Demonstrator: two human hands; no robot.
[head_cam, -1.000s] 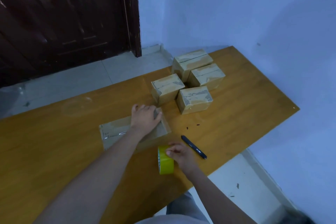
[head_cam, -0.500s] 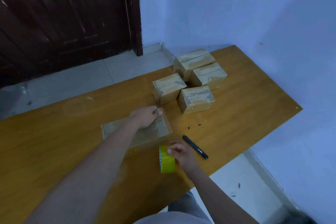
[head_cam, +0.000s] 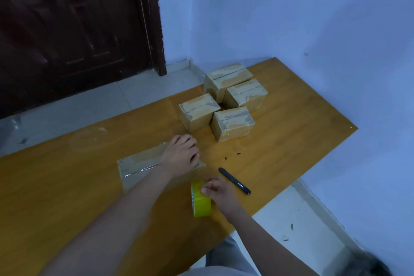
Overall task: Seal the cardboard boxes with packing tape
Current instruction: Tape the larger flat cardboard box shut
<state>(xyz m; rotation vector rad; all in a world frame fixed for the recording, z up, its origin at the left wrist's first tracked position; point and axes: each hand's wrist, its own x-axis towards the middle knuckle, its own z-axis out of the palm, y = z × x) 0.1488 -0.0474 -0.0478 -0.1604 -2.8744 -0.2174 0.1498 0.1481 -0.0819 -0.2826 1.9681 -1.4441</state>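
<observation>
Cardboard box [head_cam: 139, 169] lies under the pressing left hand [head_cam: 181, 155]; beside it, the right hand [head_cam: 218, 191] grips the tape roll [head_cam: 200, 200].

The left hand [head_cam: 182, 156] pressed flat on the near cardboard box [head_cam: 136, 169], fingers spread over its far end. The right hand [head_cam: 218, 192] gripped the yellow tape roll [head_cam: 200, 204], which stood on edge on the wooden table [head_cam: 291, 141] just in front of that box. A black pen [head_cam: 234, 181] lay beside it. Four taped boxes [head_cam: 231, 122] sat clustered farther back.
</observation>
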